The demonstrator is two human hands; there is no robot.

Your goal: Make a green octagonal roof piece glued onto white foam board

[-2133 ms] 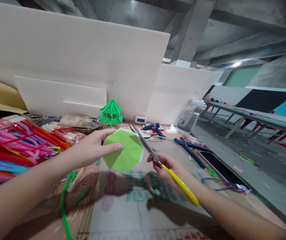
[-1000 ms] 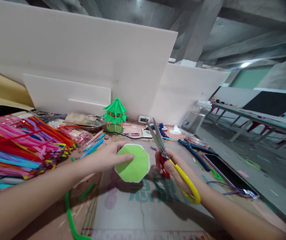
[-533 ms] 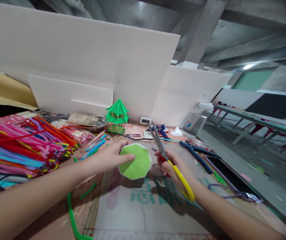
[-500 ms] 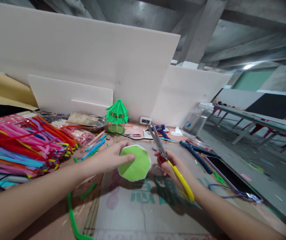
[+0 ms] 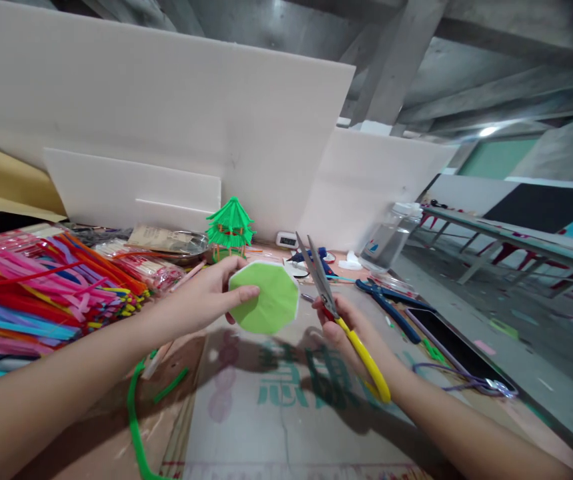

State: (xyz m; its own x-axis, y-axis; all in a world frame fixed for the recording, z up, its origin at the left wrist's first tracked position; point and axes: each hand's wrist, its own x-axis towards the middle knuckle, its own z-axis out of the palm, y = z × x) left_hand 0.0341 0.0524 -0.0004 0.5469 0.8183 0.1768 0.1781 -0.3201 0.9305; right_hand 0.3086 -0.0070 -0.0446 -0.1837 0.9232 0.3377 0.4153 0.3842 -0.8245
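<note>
My left hand (image 5: 206, 297) pinches a light green paper polygon with a white edge (image 5: 267, 299), thumb on its face, holding it upright above the cardboard sheet (image 5: 291, 413). My right hand (image 5: 341, 330) grips yellow-handled scissors (image 5: 339, 313); their blades are slightly apart and point up, just right of the paper's edge and not touching it. A small green pipe-cleaner pavilion (image 5: 230, 227) stands behind the paper near the white foam boards.
Packs of coloured pipe cleaners (image 5: 31, 287) fill the left side. Loose green pipe cleaners (image 5: 136, 407) lie near my left forearm. A blue glue gun (image 5: 311, 257), blue pliers (image 5: 391, 303), a dark phone (image 5: 446, 333), a purple wire (image 5: 461, 380) and a clear jar (image 5: 389, 237) sit to the right.
The paper has been lifted a little and tilted more upright. The scissors came off its right edge, swung upright beside it, and their blades opened slightly.
</note>
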